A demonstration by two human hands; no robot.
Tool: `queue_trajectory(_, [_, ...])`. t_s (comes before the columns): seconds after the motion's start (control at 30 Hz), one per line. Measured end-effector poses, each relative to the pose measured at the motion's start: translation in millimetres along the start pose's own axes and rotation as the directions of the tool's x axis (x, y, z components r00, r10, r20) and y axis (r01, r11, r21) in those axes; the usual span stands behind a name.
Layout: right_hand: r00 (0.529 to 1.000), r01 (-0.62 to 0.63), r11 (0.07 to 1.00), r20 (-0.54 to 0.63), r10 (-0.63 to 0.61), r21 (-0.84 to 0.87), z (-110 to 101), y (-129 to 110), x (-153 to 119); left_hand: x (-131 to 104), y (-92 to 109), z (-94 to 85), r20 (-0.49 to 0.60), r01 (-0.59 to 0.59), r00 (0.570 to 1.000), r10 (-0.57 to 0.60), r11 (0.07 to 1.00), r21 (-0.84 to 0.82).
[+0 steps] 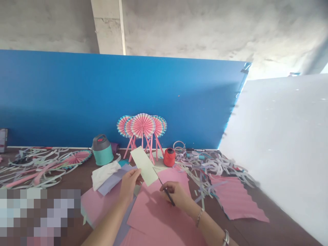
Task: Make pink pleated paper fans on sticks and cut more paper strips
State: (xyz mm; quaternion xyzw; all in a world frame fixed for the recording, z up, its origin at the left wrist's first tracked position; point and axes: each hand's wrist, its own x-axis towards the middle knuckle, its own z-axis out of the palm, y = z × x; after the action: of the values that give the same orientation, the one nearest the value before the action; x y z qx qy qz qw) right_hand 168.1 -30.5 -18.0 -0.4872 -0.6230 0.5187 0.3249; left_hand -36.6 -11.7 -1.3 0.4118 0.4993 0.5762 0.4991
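A pale cream strip of paper (144,165) is pinched at its lower left edge by my left hand (131,179), held up at a slant. In my right hand (176,193) is a pair of scissors (168,196), its fingers closed round the handles. The blades point up and left, and their tip meets the right edge of the cream paper. Beneath both hands lie large pink paper sheets (164,218). Behind the paper, several pink pleated paper fans (142,125) stand on crossed pink sticks against the blue panel.
A teal and grey jug (102,150) and crumpled white paper (105,173) stand left of centre. A red spool-like item (169,157) sits behind my right hand. Curled paper strips (215,165) and a pleated pink sheet (238,198) lie at right. A blue panel (77,95) closes off the back.
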Motion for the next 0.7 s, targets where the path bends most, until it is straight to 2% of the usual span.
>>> queue_trajectory(0.2, [1.000,0.013,0.999,0.007,-0.013,0.032,1,-3,-2,-3,-1,1.5,0.065,0.000,0.998,0.001,1.000,-0.007])
queue_trajectory(0.4, [1.000,-0.006,0.999,0.000,0.006,0.037,1,-6,-3,-2,-3,2.5,0.062,0.021,0.998,-0.019,0.999,-0.036])
queue_trajectory(0.7, [0.997,-0.050,0.987,0.060,0.042,0.154,1,-15,-6,0,-4,-1.0,0.084,0.024,0.996,-0.019,0.998,-0.057])
